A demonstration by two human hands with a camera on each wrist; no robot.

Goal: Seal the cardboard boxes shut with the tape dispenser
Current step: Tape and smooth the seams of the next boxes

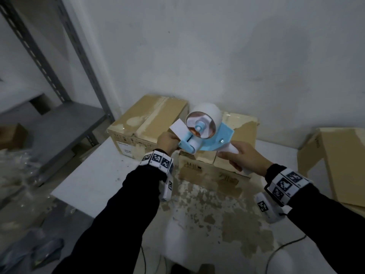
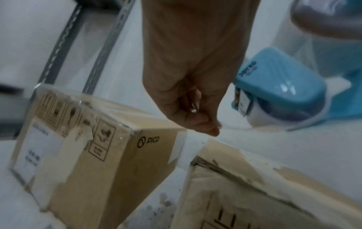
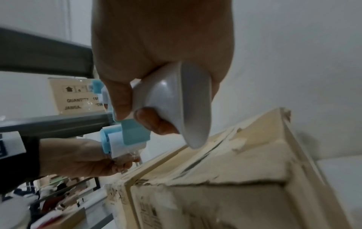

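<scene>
We see a tape dispenser [image 1: 205, 135] with a pale blue body, a white handle and a roll of clear tape on its hub, a white roller at its front end; it hangs in the air above the near cardboard box [image 1: 215, 165], whose top is scuffed and torn, paper peeling from its flaps; a second cardboard box [image 1: 146, 125] stands just to the left of it against the wall, already taped along its seam and printed with handling symbols and the word PICO on one side; both rest on a white table [image 1: 94, 175] with a worn, flaking surface; a third, larger carton [image 1: 335, 165] sits at the table's right edge, and a grey metal shelf [image 1: 65, 125] stands to the left with clear plastic bags below it; nothing lies between the dispenser and the box under it; our right hand [image 1: 243, 157] has fingers and thumb wrapped round the white handle, holding the dispenser tilted with its roller end toward the left; our left hand [image 1: 167, 142] is closed at that roller end, thumb and fingers pinching the loose end of clear tape [image 2: 233, 127] just above the near box's left top edge.
</scene>
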